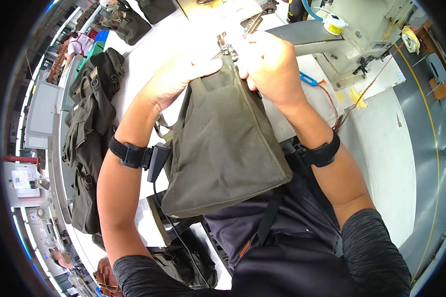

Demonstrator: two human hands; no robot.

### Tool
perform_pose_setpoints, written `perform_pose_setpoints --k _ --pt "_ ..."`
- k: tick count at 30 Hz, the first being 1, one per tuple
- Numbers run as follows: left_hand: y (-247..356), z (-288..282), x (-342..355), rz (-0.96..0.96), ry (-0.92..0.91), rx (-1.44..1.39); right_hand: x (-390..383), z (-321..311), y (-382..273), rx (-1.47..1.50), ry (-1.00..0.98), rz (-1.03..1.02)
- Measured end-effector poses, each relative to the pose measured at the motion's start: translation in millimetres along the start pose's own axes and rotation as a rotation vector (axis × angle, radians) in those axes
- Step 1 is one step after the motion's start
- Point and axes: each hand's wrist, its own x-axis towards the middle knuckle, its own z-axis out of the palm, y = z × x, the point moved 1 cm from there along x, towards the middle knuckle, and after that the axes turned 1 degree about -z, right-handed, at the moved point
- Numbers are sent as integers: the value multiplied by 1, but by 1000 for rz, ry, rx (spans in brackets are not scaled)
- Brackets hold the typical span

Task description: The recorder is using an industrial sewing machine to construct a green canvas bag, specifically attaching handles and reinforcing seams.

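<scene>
A dark olive fabric bag [223, 133] hangs down toward my lap, its narrow upper end at the metal presser foot [225, 44] of a sewing machine. My left hand [181, 76] grips the bag's upper left edge. The thumb lies along the fabric, while the other fingers are partly hidden behind it. On the other side, my right hand [272, 64] is closed on the bag's upper right edge beside the presser foot, fingers curled in. Whether the needle is in the fabric cannot be made out in the glare.
Several olive bags [91, 123] lie piled along the left side of the white table. The sewing machine body [362, 39] stands at the far right. A blue-handled thread snipper [308, 78] with an orange cord lies right of my right hand. More dark bags [183, 262] sit below the table.
</scene>
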Motion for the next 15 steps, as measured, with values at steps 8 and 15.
perform_pose_setpoints --k 8,15 --pt "1 -7 6 29 64 -117 2 -3 -2 39 45 12" --pt "0 -10 10 80 -44 -186 9 -2 12 -220 39 -199"
